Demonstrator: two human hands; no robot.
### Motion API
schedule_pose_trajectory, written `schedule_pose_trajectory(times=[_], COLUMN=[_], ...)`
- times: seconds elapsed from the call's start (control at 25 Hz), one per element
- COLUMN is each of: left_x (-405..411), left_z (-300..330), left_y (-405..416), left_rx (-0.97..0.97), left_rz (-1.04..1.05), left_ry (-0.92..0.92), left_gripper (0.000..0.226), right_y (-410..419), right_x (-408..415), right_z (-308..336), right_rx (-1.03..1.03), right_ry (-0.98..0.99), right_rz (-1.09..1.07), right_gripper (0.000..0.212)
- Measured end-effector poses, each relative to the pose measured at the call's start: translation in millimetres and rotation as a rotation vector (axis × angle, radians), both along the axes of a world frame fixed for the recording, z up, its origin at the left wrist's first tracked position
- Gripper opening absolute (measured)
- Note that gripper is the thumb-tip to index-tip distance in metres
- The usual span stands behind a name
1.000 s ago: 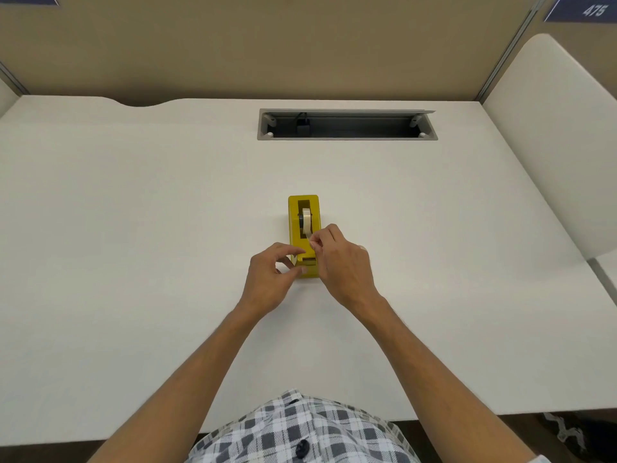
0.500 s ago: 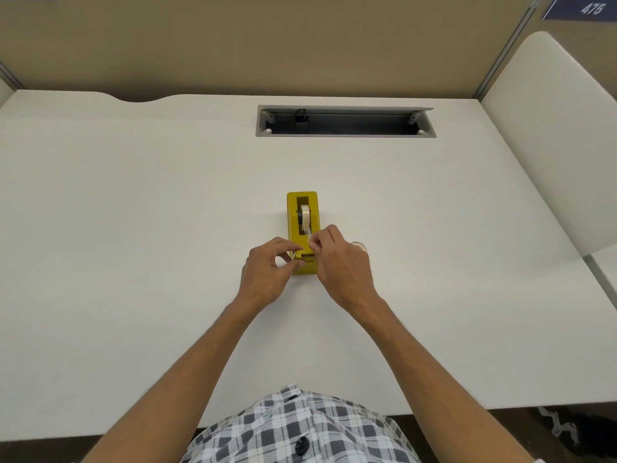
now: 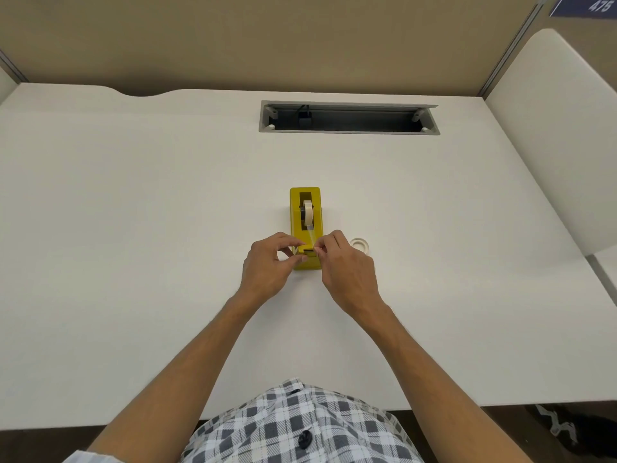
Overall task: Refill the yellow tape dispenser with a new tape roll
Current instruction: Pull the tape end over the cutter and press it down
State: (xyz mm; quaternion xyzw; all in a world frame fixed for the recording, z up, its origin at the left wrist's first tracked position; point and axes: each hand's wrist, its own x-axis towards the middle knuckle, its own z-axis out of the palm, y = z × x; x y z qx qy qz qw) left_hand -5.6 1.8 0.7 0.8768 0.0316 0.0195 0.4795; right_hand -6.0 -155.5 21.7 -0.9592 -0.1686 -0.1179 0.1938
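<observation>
The yellow tape dispenser [image 3: 305, 208] stands in the middle of the white desk [image 3: 133, 228], long axis pointing away from me. A cream tape roll [image 3: 307, 213] sits upright in its slot. A clear strip of tape [image 3: 312, 236] runs from the roll down toward the cutter end. My left hand [image 3: 268, 264] pinches the dispenser's near left side between thumb and fingers. My right hand [image 3: 347, 262] pinches the free end of the strip over the cutter. An empty tape core [image 3: 359, 244] lies flat on the desk just right of the dispenser, partly behind my right hand.
A grey cable tray opening [image 3: 349, 117] is set into the desk at the back. A beige partition [image 3: 267, 41] rises behind the desk, and a white panel [image 3: 561, 135] stands along the right edge. My checked shirt [image 3: 293, 426] is at the near edge.
The tape strip now stretches further from the roll toward the cutter. My right hand has shifted slightly, and the empty core beside the dispenser shows more.
</observation>
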Motion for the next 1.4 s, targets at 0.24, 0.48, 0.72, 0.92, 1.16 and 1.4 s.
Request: schedule_pose_trajectory(times=[0.24,0.48,0.72,0.92,1.16,1.4], left_x=[0.3,1.2,1.2,1.6,1.4,1.7], left_z=[-0.3,-1.2,-2.5,-2.6,-2.9,-3.4], left_y=[-0.3,-0.3,-0.3,0.2,0.6,0.2], left_rx=[0.017,0.008,0.02,0.026,0.025,0.018], left_rz=[0.001,0.003,0.006,0.008,0.007,0.012], left_ry=[-0.003,0.0,0.003,0.002,-0.003,-0.005], left_gripper=[0.018,0.018,0.019,0.018,0.018,0.018], right_y=[0.2,0.5,1.1,1.7,0.9,0.7], right_x=[-5.6,-6.5,-6.4,-5.2,-6.4,-12.9], right_z=[-5.5,-8.5,-12.9,-13.7,-11.0,-10.2], right_rx=[-0.012,-0.003,0.006,-0.006,-0.002,-0.01], right_ry=[0.032,0.079,0.094,0.095,0.068,0.052], right_rz=[0.005,-0.008,-0.021,-0.015,-0.009,0.009], right_gripper=[0.013,0.017,0.017,0.016,0.014,0.013])
